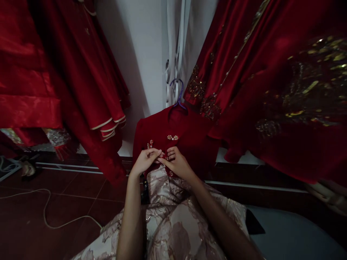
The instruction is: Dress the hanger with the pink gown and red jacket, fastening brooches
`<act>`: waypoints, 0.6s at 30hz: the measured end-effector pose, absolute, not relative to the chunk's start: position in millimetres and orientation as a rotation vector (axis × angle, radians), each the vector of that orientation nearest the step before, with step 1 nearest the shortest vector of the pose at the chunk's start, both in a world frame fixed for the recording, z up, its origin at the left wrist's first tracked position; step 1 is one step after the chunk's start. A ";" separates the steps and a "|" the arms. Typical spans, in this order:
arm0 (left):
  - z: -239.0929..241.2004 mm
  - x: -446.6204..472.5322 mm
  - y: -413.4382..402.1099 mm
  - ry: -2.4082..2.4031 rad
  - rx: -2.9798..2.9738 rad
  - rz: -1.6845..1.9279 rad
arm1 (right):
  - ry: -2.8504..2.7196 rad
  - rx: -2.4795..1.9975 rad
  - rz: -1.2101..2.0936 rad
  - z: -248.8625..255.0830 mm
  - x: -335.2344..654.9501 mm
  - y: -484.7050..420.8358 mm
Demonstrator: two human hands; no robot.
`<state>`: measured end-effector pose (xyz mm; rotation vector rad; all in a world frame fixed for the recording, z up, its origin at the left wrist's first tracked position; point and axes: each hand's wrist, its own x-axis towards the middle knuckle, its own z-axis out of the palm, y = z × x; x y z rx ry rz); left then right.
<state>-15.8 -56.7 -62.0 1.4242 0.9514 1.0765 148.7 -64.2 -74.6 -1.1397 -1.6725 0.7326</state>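
Observation:
A small red jacket (pixel 189 135) hangs on a purple hanger (pixel 177 94) over a pale patterned skirt (pixel 173 220). It has pearl knot fasteners (pixel 172 137) down its front. My left hand (pixel 145 160) and my right hand (pixel 176 161) meet at the jacket's front edge, just above the skirt's waist. Both have their fingers pinched together on the fabric at a fastener there. Exactly what the fingertips grip is too small to make out.
Long red gowns hang at the left (pixel 81 72) and at the right (pixel 271 90), some with gold embroidery. A white wall (pixel 141 54) stands behind. A white cable (pixel 46 213) trails over the dark red floor tiles. A pale grey surface (pixel 292 234) lies at lower right.

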 end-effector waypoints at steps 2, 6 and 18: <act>-64.2 -17.1 -54.5 0.962 1.415 1.079 | -1.650 -1.128 0.741 -76.0 148.1 -63.0; -78.9 -21.7 -41.7 1.116 1.443 1.370 | -1.585 -1.160 0.764 -75.8 155.1 -56.8; -100.9 -19.8 -25.8 1.127 1.477 1.549 | -1.519 -1.092 0.905 -73.2 164.6 -50.2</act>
